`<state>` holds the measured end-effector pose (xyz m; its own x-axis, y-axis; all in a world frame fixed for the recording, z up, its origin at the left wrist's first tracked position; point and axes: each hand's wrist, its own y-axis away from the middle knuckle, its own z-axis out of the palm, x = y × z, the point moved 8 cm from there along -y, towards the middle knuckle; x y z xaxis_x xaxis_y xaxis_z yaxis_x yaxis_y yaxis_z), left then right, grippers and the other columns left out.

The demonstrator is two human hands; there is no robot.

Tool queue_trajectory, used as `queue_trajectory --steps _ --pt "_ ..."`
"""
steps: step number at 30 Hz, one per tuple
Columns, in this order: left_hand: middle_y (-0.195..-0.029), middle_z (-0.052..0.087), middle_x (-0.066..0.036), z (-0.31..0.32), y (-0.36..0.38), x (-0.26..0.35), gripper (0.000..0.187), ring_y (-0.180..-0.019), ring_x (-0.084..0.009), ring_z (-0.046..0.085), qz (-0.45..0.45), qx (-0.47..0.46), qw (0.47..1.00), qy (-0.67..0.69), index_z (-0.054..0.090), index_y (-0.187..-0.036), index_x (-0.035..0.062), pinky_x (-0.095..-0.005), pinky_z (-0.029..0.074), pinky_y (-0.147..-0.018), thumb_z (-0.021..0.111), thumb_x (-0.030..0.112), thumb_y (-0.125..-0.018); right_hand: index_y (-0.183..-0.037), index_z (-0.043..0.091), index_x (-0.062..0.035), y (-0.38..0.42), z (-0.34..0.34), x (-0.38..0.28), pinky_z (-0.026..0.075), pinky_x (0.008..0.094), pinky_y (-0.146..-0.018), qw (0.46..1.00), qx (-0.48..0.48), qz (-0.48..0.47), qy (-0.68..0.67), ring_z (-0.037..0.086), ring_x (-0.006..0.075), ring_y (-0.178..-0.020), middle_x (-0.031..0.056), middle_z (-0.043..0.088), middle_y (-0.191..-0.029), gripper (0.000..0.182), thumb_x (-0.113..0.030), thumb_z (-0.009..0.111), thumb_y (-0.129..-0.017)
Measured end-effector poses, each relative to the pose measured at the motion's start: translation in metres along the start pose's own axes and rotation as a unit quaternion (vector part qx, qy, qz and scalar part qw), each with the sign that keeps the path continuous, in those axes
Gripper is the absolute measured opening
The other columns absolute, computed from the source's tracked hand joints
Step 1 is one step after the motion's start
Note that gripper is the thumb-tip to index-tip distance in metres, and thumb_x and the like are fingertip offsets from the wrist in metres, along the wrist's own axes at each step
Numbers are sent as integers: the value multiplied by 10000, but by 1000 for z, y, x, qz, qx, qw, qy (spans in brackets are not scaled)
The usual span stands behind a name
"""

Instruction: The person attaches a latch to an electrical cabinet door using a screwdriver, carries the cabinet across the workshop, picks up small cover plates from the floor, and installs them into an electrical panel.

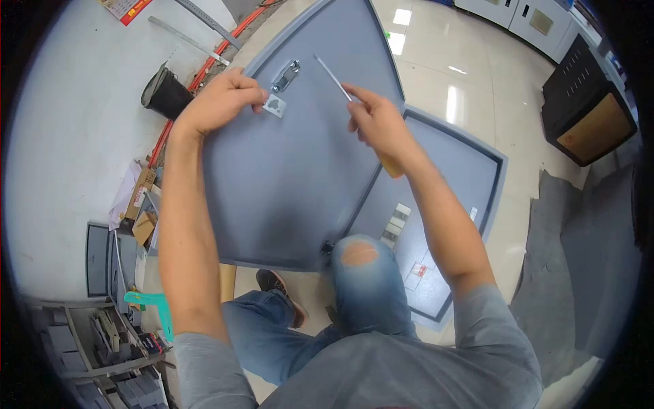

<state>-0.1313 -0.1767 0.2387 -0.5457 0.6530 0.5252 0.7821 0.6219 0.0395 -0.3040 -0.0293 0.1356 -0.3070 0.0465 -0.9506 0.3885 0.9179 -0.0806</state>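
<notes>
My left hand [228, 101] pinches the edge of a small metal plate [275, 105] with a dark cut-out, over a large grey metal panel [272, 184]. Just above the plate, a metal latch [285, 76] sits on the panel. In my right hand [378, 123] is a screwdriver [332, 78], its thin shaft pointing up and left over the panel and its yellow handle end showing below the palm. The screwdriver tip is apart from the latch and the plate.
A second grey panel [452, 170] lies at the right with small labelled parts [396, 225] on it. A black bin [165, 93] stands by the left wall. Farther right is a black cabinet [586, 95]. My knee [361, 273] is close to the panels' lower edges.
</notes>
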Motion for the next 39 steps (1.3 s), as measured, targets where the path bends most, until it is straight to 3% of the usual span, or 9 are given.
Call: queue_trajectory --steps 4,5,12,18,19,22,30,36,39 --pt "-653 553 -8 0 0 -8 293 -660 -82 490 -93 -108 976 163 615 -622 37 -237 390 -634 647 265 -803 -1380 500 -117 0 0 -1 472 281 -539 996 -12 16 -85 540 107 -539 39 608 -679 427 -164 478 -957" --pt "-637 551 -10 2 -2 -8 294 -633 -81 496 -77 -111 967 217 610 -617 42 -233 387 -563 655 265 -804 -1381 500 -119 1 2 -3 466 273 -529 996 -12 13 -90 537 101 -540 33 602 -676 427 -166 481 -958" --pt "-702 555 -27 3 -3 -11 273 -639 -98 528 -27 -108 943 313 604 -673 31 -240 453 -564 656 246 -833 -1383 500 -122 15 -8 -6 449 246 -504 992 -9 12 -126 515 85 -537 13 580 -673 419 -170 486 -967" --pt "-721 555 -31 7 1 -6 236 -657 -99 522 -52 -154 925 344 594 -685 35 -240 453 -574 641 201 -846 -1389 499 -149 25 -32 -2 443 237 -501 988 -15 17 -152 508 74 -547 8 573 -677 411 -177 487 -979" --pt "-706 572 -45 4 -1 -2 226 -627 -111 552 -18 -123 932 342 594 -690 37 -260 476 -554 645 199 -840 -1390 498 -153 27 -35 -1 442 236 -501 988 -17 17 -152 507 72 -548 9 572 -676 411 -178 487 -980" --pt "-687 594 -63 12 0 -14 219 -574 -131 582 -115 -111 876 454 596 -698 41 -277 501 -524 651 208 -829 -1392 498 -155 32 -43 1 440 237 -499 986 -26 8 -163 501 70 -543 8 572 -674 411 -175 487 -981" --pt "-644 575 -26 14 3 -1 223 -520 -109 563 -116 -84 890 432 578 -692 55 -237 470 -479 622 211 -846 -1401 486 -166 28 -44 5 440 236 -498 988 -14 20 -150 496 70 -539 5 571 -672 417 -178 488 -984" --pt "-665 594 -7 9 1 28 246 -615 -72 518 -10 -64 968 244 635 -690 67 -210 401 -590 641 270 -831 -1380 510 -150 27 -41 -1 452 261 -537 995 -26 22 -95 511 86 -563 16 578 -674 396 -194 486 -987" --pt "-677 603 0 9 -4 21 252 -680 -65 505 9 -61 970 237 652 -696 71 -212 379 -665 637 286 -826 -1361 532 -144 24 -39 1 463 302 -582 999 -36 7 -21 532 111 -587 41 583 -670 386 -198 491 -981"
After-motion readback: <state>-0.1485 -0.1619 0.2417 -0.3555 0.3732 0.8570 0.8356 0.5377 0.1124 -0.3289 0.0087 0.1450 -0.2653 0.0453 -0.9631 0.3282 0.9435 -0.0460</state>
